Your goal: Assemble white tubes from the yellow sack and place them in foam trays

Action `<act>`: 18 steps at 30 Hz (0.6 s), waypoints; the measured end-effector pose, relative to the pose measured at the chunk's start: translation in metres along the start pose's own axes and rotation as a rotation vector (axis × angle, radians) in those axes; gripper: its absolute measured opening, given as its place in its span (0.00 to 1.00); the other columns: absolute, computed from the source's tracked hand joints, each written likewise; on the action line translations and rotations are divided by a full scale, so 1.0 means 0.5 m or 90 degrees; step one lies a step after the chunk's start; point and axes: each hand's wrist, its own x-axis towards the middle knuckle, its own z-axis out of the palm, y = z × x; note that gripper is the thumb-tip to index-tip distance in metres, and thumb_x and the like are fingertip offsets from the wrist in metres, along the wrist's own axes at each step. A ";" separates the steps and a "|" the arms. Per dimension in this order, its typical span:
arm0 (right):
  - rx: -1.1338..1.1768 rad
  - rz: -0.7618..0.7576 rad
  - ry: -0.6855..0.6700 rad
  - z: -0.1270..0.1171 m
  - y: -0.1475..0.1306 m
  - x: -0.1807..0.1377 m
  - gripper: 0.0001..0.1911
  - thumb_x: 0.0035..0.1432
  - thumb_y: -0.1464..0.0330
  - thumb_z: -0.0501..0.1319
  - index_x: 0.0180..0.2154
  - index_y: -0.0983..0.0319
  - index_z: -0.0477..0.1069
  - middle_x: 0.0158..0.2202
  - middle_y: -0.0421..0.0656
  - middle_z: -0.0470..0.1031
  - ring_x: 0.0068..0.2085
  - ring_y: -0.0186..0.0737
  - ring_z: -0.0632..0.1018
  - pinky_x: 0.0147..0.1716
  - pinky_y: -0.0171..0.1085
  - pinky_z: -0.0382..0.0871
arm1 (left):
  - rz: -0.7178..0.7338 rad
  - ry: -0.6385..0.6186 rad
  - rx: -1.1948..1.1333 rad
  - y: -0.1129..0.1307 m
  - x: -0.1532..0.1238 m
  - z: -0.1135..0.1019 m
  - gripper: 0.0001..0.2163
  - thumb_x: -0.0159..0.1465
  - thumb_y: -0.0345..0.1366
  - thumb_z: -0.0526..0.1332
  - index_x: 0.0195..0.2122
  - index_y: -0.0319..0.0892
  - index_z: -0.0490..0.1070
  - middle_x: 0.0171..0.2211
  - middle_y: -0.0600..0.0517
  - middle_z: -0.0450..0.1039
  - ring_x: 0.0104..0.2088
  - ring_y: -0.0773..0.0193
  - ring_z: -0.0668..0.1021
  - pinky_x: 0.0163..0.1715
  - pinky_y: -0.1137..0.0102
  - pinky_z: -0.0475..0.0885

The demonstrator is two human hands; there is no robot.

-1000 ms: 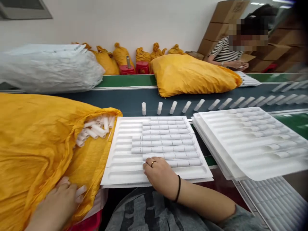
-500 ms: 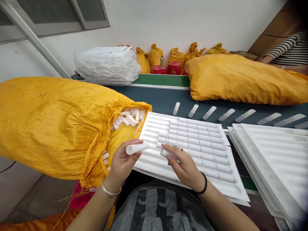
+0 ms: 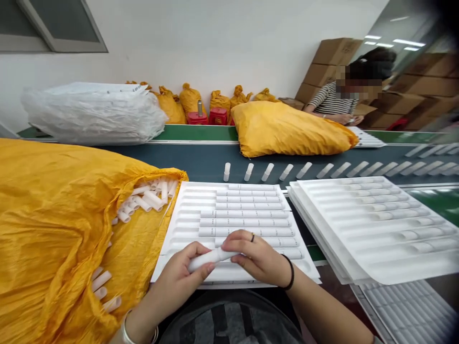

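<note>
My left hand [image 3: 181, 277] and my right hand [image 3: 256, 258] are both closed on one white tube [image 3: 211, 258], held level over the near edge of a white grooved tray [image 3: 172, 229]. Several long white tubes lie in the tray's grooves. At my left a big yellow sack [image 3: 53, 215] lies open, with several short white tubes [image 3: 147, 198] spilling from its mouth.
A stack of white trays [image 3: 373, 220] sits to the right. Behind runs a dark conveyor belt [image 3: 201, 160] carrying a row of white tubes [image 3: 287, 171], another yellow sack [image 3: 290, 129] and a white plastic bag [image 3: 93, 114]. A person in a striped shirt [image 3: 332, 98] works at the far right.
My hands have come together: the two tube pieces held apart half a second ago are now joined as one tube held by both hands. The view swung right.
</note>
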 end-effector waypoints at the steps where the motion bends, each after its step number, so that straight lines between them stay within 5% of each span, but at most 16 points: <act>1: -0.018 0.003 0.006 0.000 0.000 -0.003 0.16 0.62 0.73 0.55 0.52 0.61 0.65 0.45 0.48 0.71 0.48 0.37 0.72 0.47 0.38 0.69 | 0.008 0.017 0.007 0.001 0.001 0.010 0.11 0.60 0.45 0.60 0.36 0.44 0.71 0.31 0.54 0.73 0.32 0.64 0.74 0.32 0.73 0.69; 5: -0.048 0.084 0.028 0.002 -0.001 -0.013 0.15 0.63 0.64 0.56 0.49 0.62 0.66 0.41 0.47 0.75 0.43 0.38 0.75 0.45 0.38 0.70 | 0.113 0.144 0.068 -0.023 0.004 0.043 0.11 0.60 0.45 0.59 0.41 0.47 0.71 0.34 0.51 0.75 0.33 0.61 0.77 0.26 0.73 0.72; 11: 0.040 0.239 0.003 -0.010 -0.013 -0.020 0.13 0.63 0.63 0.54 0.45 0.62 0.70 0.37 0.43 0.76 0.37 0.35 0.76 0.37 0.32 0.69 | 0.458 0.199 0.327 -0.057 0.022 0.043 0.16 0.61 0.39 0.60 0.51 0.50 0.66 0.38 0.49 0.78 0.36 0.58 0.80 0.34 0.71 0.77; 18: -0.027 0.205 0.000 -0.011 -0.037 -0.031 0.16 0.61 0.65 0.54 0.48 0.65 0.69 0.41 0.46 0.77 0.42 0.38 0.76 0.44 0.34 0.68 | 0.435 0.161 0.323 -0.042 0.039 0.055 0.11 0.61 0.41 0.58 0.46 0.54 0.66 0.35 0.53 0.78 0.33 0.59 0.81 0.31 0.72 0.78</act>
